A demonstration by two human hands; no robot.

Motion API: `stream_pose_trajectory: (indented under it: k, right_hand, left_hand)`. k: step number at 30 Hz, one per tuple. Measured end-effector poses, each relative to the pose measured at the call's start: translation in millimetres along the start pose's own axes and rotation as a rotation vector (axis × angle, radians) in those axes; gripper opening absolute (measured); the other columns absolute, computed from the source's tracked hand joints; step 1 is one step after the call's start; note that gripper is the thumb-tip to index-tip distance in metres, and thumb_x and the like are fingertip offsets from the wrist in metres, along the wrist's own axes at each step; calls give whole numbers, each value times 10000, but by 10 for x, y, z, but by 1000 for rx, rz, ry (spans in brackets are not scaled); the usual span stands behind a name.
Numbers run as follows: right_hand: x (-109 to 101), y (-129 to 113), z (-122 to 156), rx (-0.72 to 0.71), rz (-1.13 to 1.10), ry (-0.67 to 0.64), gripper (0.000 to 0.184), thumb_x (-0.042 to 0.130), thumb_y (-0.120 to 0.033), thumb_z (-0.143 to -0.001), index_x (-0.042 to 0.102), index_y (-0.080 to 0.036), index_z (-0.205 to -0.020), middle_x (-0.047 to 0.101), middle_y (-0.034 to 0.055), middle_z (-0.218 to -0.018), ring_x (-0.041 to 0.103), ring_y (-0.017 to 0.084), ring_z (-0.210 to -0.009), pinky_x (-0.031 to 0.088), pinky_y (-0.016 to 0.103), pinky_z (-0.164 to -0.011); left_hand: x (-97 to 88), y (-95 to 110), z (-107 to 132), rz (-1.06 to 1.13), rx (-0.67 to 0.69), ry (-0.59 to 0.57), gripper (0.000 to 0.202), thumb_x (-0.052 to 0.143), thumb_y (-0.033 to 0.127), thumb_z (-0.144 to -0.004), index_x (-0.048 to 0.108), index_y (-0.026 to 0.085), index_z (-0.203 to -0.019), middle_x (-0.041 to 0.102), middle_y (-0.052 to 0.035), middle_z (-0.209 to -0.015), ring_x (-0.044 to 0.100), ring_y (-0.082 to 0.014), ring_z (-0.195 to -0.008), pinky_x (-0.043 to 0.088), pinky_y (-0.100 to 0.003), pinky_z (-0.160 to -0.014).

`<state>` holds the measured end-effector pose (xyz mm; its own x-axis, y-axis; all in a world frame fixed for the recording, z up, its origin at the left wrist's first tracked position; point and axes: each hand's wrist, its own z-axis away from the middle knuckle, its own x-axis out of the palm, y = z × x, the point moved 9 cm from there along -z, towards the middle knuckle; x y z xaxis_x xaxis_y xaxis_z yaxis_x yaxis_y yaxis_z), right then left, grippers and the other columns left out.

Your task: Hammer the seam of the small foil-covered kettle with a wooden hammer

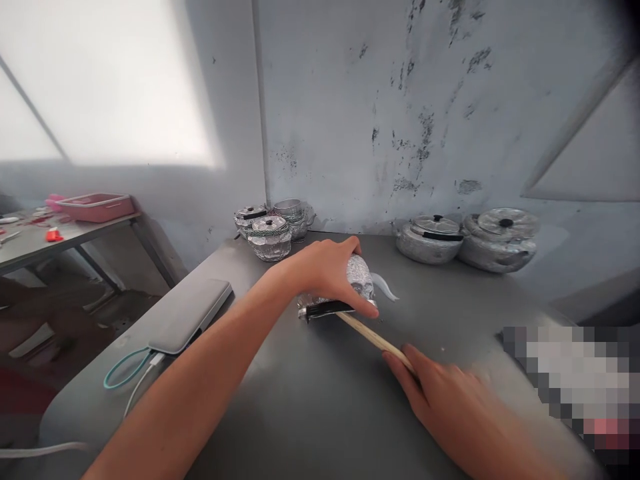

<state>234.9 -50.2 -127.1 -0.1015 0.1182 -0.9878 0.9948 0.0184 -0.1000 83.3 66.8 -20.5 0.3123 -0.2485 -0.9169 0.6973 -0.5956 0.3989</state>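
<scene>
My left hand (333, 270) is wrapped over a small silvery pot (359, 272) with a crinkled, foil-like surface, tipped on its side above the grey table. A black strip (327, 308) runs along the pot's near edge. My right hand (440, 393) grips a thin wooden stick (373, 331), its thumb and fingers closed round the near end. The stick's far end goes in under the pot's edge, where its tip is hidden. Just beyond the pot shows a curved white piece (385, 287); whether it is joined to the pot I cannot tell.
Several small silvery pots (270, 237) stand at the back left, and two lidded pots (430, 239) at the back right. A grey power bank (193, 313) with cables lies on the left. A pink basket (97, 207) sits on another table. The right corner is blurred out.
</scene>
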Motion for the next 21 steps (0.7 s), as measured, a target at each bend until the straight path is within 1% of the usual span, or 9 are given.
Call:
stream_pose_trajectory:
  k: [3,7,10,13,17,21]
  right_hand:
    - [105,4,-12,-6,0,-82,432,295,-481,-1050,558,-260,-788,708,32,-631,728,274,-616,321,318,-519]
    - [143,-13,-31,2,17,-131,431,254,-488,-1060,541,-263,-830,728,29,-677,729,297,-631,271,313,-514]
    - [143,-16,-40,9,60,-139,416,268,-495,-1058,539,-263,-844,721,31,-659,730,321,-630,235,313,-508]
    - [140,-2,-44,16,37,-127,442,245,-518,-1056,524,-265,-824,716,26,-659,725,318,-626,238,310,-504]
    - [161,10,-49,22,12,-131,471,223,-529,-1054,517,-266,-798,722,30,-671,720,313,-621,240,306,-504]
    - [162,-17,-50,23,14,-164,446,232,-506,-1056,546,-267,-850,721,34,-673,719,307,-618,244,305,-500]
  left_hand:
    - [3,13,-1,-19,3,0,1077,743,782,-484,454,259,-1380,687,-82,-1039,638,-360,-1011,466,-363,-729]
    - [7,20,3,-20,9,-10,1089,732,817,-472,454,260,-1366,685,-71,-1008,644,-345,-968,454,-350,-702]
    - [0,15,6,-24,4,-11,1040,735,808,-489,459,278,-1339,684,-64,-993,649,-347,-955,443,-347,-706]
    - [-21,-13,0,-24,-11,2,1005,740,810,-493,469,285,-1307,679,-60,-972,653,-343,-929,439,-349,-694]
    - [-43,-76,-20,8,-21,0,1000,739,811,-510,477,277,-1313,670,-57,-934,652,-327,-888,439,-353,-676]
    - [-82,-142,-33,45,-20,14,974,748,781,-533,478,272,-1319,667,-66,-1012,643,-325,-933,442,-349,-696]
